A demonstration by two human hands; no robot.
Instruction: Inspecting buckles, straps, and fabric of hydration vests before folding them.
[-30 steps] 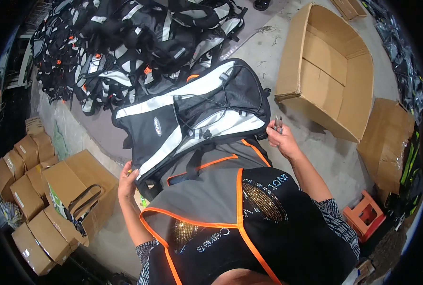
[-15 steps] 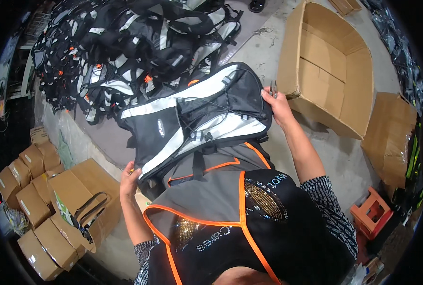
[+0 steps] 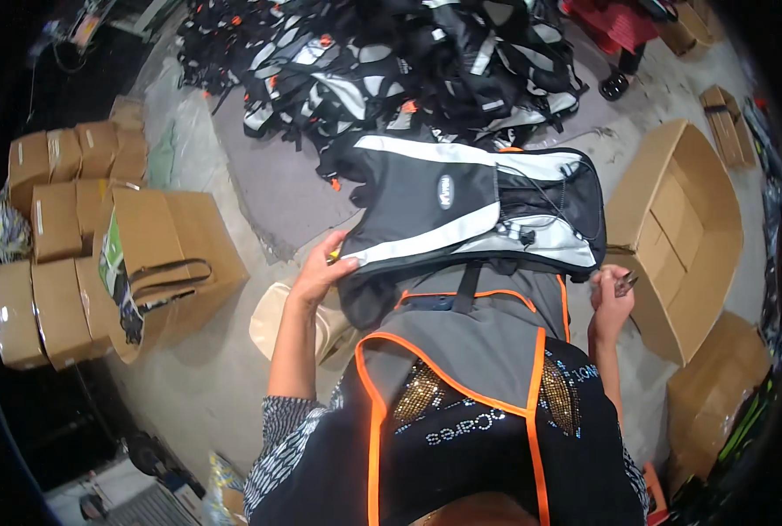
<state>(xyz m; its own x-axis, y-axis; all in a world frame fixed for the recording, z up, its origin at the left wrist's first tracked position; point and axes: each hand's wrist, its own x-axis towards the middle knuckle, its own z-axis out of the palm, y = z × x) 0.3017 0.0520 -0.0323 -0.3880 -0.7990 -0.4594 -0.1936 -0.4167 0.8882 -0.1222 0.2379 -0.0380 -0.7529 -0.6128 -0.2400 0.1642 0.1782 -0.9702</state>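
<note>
A black-and-grey backpack (image 3: 417, 202) with silver-white bands and a crisscross elastic cord lies sideways in front of my body, its front panel facing up. My left hand (image 3: 319, 267) grips the backpack's near left corner, thumb on top; a small yellow thing shows between its fingers, too little of it to name. At the near right corner, my right hand (image 3: 612, 294) is closed around small metal thread snips (image 3: 626, 281), their points sticking outward. Its fingertips are close to the backpack's edge; whether they also pinch the fabric, I cannot tell.
A large heap of similar backpacks (image 3: 364, 79) covers the floor sheet ahead. An open carton (image 3: 623, 210) stands at right. Stacked boxes (image 3: 53, 219) and a carton with a strap (image 3: 193, 237) are at left. A beige round stool (image 3: 272, 324) is by my left forearm. Another person's shoe (image 3: 614, 86) shows far right.
The view has swung left, so everything sits further right. The backpack lies more level, and my right hand has come down from its far right side to the near right corner.
</note>
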